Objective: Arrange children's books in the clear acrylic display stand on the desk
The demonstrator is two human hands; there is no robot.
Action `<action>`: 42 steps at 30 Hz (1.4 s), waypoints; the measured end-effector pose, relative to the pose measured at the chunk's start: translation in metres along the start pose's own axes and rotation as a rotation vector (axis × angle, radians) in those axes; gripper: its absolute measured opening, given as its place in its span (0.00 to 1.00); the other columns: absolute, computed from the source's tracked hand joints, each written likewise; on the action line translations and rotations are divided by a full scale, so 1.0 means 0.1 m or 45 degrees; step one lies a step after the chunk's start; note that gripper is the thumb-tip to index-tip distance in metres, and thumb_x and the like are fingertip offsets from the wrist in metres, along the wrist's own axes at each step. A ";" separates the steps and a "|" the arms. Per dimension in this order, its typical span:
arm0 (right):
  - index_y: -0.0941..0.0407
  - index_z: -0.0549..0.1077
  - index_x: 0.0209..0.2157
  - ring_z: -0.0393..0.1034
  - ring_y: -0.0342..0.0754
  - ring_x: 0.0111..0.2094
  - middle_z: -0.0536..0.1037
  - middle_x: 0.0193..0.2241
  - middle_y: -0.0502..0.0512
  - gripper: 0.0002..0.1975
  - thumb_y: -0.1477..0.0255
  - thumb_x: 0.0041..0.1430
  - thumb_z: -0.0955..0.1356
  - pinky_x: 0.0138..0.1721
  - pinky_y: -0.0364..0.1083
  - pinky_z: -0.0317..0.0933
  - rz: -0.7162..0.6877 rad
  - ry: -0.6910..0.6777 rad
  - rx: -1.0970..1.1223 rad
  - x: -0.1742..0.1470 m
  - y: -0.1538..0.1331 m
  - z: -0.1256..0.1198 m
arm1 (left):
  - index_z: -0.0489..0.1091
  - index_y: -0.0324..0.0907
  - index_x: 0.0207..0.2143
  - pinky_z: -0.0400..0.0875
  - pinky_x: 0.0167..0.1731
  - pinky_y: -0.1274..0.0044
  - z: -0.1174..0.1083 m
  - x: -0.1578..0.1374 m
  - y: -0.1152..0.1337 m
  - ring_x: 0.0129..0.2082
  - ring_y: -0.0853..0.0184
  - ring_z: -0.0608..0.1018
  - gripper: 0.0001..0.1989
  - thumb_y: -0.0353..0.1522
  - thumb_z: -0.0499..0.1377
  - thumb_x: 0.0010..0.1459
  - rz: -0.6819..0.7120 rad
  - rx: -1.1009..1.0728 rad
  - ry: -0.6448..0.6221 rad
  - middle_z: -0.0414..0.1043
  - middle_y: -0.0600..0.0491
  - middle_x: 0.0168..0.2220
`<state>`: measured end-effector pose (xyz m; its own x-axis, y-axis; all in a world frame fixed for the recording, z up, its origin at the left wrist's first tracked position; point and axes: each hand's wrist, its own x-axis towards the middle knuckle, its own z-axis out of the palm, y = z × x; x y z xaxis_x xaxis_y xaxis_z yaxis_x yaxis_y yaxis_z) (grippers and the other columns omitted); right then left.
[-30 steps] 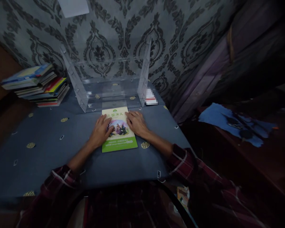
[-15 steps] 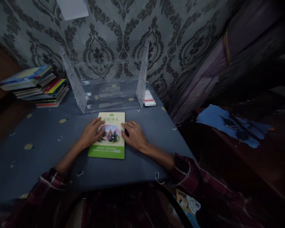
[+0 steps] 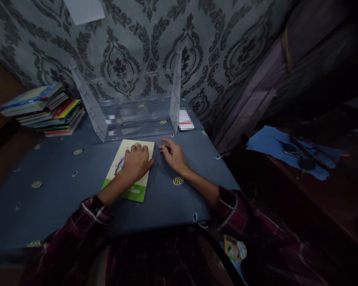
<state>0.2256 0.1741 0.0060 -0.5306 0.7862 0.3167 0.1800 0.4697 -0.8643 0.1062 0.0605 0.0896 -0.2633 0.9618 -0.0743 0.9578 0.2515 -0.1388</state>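
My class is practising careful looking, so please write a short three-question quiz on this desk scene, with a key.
1. What is the left hand resting on? a) a pen b) a book c) a plate
2. True or false: in the picture, the clear rack stands to the right of the stack of books.
3. Is the right hand touching the book or apart from it?

Key: 1: b. 2: true. 3: apart; a strip of tabletop shows between them.

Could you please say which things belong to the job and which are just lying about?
In use: green-and-cream book, under left hand; right hand beside it.
Apparently lying about: stacked books; blue cloth; clear plastic rack (role unclear).
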 end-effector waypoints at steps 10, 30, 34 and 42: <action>0.54 0.71 0.52 0.80 0.47 0.32 0.83 0.38 0.56 0.16 0.74 0.62 0.64 0.38 0.50 0.75 0.107 0.035 0.232 0.13 0.14 0.02 | 0.71 0.27 0.51 0.73 0.46 0.65 -0.04 0.10 0.18 0.51 0.49 0.78 0.19 0.32 0.52 0.66 -0.080 0.035 -0.027 0.76 0.31 0.49; 0.55 0.70 0.54 0.75 0.41 0.24 0.82 0.38 0.54 0.19 0.76 0.60 0.65 0.33 0.44 0.73 0.083 -0.036 0.313 0.13 0.12 0.02 | 0.74 0.34 0.47 0.73 0.43 0.67 -0.09 0.08 0.06 0.45 0.51 0.82 0.20 0.35 0.46 0.70 -0.020 0.053 -0.023 0.80 0.36 0.44; 0.55 0.70 0.54 0.76 0.41 0.24 0.82 0.39 0.54 0.19 0.76 0.61 0.65 0.32 0.43 0.72 0.110 -0.066 0.308 0.13 0.09 0.01 | 0.74 0.34 0.47 0.73 0.43 0.65 -0.09 0.07 0.06 0.45 0.49 0.82 0.20 0.34 0.46 0.70 -0.007 0.057 -0.002 0.80 0.36 0.44; 0.55 0.69 0.54 0.75 0.41 0.23 0.83 0.38 0.55 0.18 0.76 0.62 0.65 0.31 0.44 0.73 0.101 -0.077 0.300 0.13 0.07 0.00 | 0.75 0.36 0.45 0.72 0.41 0.65 -0.11 0.07 0.05 0.44 0.50 0.83 0.20 0.33 0.45 0.70 -0.019 0.045 -0.001 0.80 0.37 0.43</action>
<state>0.2201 0.1877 0.0043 -0.5725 0.7880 0.2265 0.0288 0.2954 -0.9550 0.1103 0.0695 0.0992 -0.2779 0.9578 -0.0730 0.9491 0.2621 -0.1746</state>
